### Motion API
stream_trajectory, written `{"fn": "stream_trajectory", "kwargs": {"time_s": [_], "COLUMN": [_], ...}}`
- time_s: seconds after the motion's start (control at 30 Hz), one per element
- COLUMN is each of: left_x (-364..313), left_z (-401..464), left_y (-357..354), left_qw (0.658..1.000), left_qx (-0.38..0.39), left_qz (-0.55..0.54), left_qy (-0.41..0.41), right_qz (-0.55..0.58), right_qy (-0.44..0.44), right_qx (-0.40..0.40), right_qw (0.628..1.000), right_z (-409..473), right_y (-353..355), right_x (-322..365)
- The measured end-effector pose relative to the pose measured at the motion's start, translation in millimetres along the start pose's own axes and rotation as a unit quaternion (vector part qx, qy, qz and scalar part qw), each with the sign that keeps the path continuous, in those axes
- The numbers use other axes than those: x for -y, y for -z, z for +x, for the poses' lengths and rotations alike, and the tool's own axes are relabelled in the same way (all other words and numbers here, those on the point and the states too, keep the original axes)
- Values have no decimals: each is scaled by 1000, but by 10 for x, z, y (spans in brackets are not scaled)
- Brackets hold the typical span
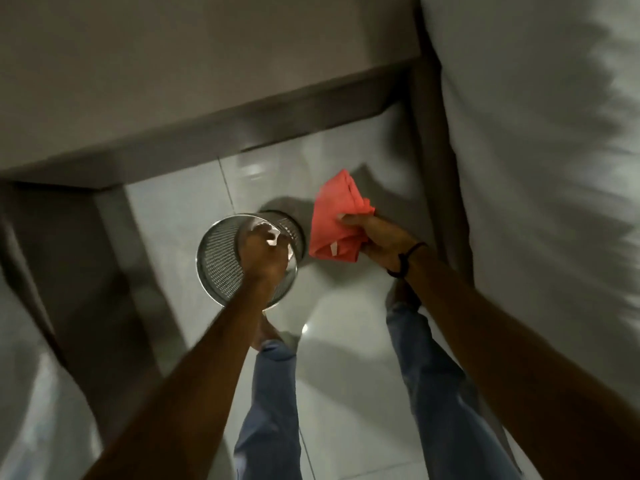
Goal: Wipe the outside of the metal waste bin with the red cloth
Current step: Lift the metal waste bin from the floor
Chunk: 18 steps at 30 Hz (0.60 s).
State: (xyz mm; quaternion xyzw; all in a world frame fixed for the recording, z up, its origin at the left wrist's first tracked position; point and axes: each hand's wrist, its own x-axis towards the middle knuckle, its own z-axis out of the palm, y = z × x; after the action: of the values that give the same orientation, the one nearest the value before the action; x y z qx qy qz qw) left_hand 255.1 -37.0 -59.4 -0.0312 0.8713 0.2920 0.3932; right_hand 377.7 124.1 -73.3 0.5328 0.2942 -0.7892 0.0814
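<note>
A round perforated metal waste bin (221, 261) is tilted above the tiled floor, its open mouth facing me. My left hand (265, 254) grips its rim on the right side, fingers curled over the edge. White crumpled paper (272, 233) shows inside the bin by my fingers. My right hand (377, 237) holds a red cloth (332, 216) just right of the bin. The cloth hangs close to the bin's outer wall; contact between them cannot be told.
A grey bench or ledge (173, 98) runs across the back and down the left side. White bedding (536, 168) fills the right. My legs in blue trousers (273, 410) and bare feet stand on the glossy floor tiles (346, 323).
</note>
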Motion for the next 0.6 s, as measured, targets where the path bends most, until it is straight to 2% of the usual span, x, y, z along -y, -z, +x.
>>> {"fn": "stream_trajectory", "kwargs": {"time_s": [0.07, 0.17, 0.27, 0.37, 0.47, 0.6], "left_x": [262, 452, 465, 415, 394, 446], "left_z": [-48, -61, -32, -65, -151, -238], "left_y": [-166, -312, -370, -362, -207, 332], "left_qw": [997, 989, 976, 972, 978, 999], "left_qx": [17, 70, 55, 51, 38, 12], "left_qz": [71, 123, 189, 204, 172, -34], "left_qy": [7, -48, -98, -107, -114, -25], "right_qz": [-27, -75, -99, -129, -147, -139], "right_qy": [-8, -29, -29, 3, 25, 49], "right_qx": [-25, -52, -73, -79, -77, -79], "right_qw": [999, 995, 992, 989, 986, 986], "right_z": [19, 17, -15, -45, -107, -180], "right_y": [176, 315, 333, 303, 248, 99], "right_x": [-182, -368, -469, -508, -486, -484]}}
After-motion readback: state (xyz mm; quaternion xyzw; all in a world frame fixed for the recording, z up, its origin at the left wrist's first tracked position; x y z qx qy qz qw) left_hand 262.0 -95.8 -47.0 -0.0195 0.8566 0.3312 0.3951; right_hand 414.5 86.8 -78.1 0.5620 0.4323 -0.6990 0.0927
